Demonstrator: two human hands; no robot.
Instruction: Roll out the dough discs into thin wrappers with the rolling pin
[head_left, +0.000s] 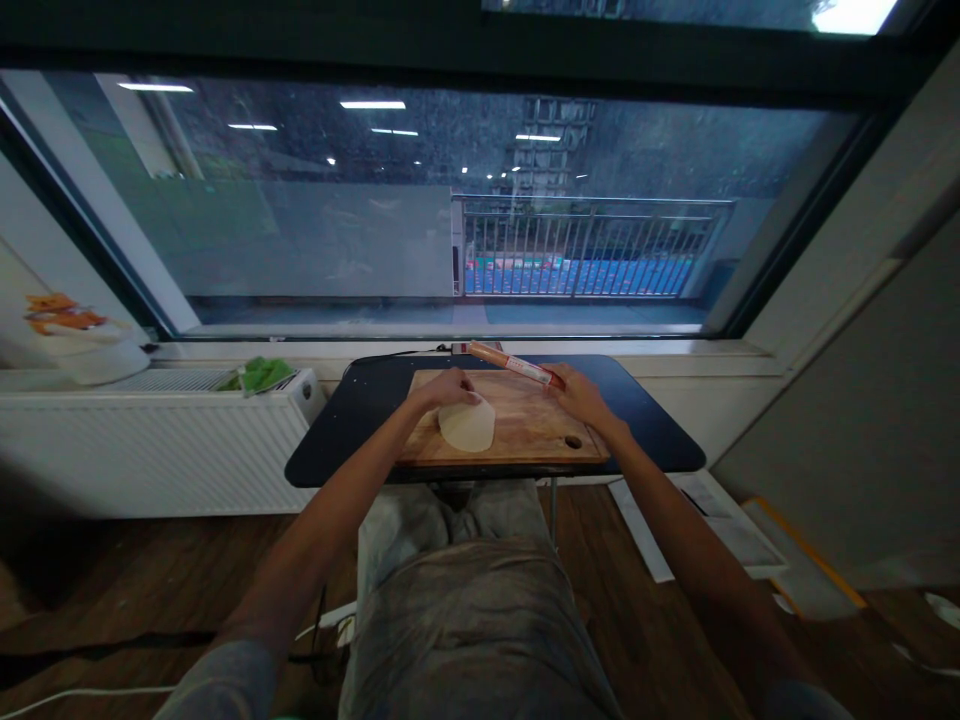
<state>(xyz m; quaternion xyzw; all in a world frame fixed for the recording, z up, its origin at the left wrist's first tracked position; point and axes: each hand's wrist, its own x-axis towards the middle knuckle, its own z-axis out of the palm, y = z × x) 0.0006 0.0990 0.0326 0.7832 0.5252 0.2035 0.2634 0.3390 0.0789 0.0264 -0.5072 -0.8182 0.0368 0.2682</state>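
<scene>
My left hand (451, 386) pinches the upper edge of a thin, pale, roughly round sheet of dough (466, 426), which lies on the left part of a wooden cutting board (529, 440). In my right hand (579, 393) is a rolling pin (517, 365), gripped near its right end. It slants up to the left over the board's back edge and carries a white and red label. My fingers cover its near end. The pin and the dough are apart.
The board rests on a small dark table (330, 440) against the window sill. A white radiator (172, 445) with a green cloth (264, 374) on it stands at left. A white panel (720, 520) lies low at right, and a pale cable (112, 691) crosses the floor.
</scene>
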